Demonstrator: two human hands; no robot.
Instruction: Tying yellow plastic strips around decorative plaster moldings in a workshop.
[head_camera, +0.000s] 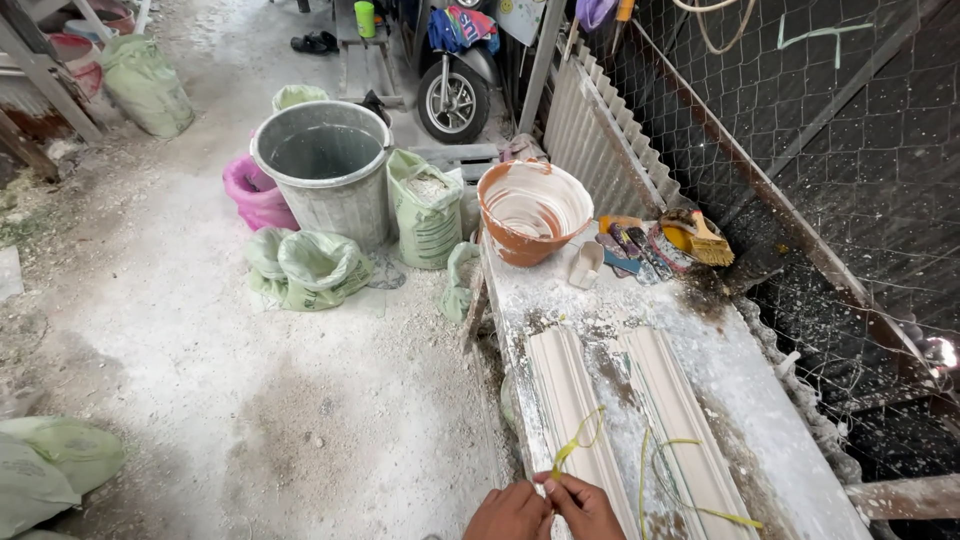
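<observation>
**A:** Item one, the hands. What do you log?

**B:** I log the left hand (508, 513) and right hand (584, 507) at the bottom edge, fingertips meeting, both pinched closed on a yellow strap (572, 447). The strap rises from the pinch and curls over the near end of the left moulding (578, 420).

**A:** Item two, the tabletop.

**B:** The tabletop (745, 375) is crusted white. Two long white ridged mouldings lie side by side along it; the right moulding (683, 420) carries a second yellow strap (668, 470), looped loosely across it. At the far end I note an orange basin (531, 212) smeared white inside, a small white cup (585, 265) just beside it, and a yellow-bristled brush (703, 238) on a heap of small tools.

**A:** Item three, the floor.

**B:** On the floor I list a grey bucket (328, 167), a pink tub (255, 193) touching its left side, and green sacks (312, 267) around its base. A wire mesh fence (850, 150) stands to the right.
</observation>
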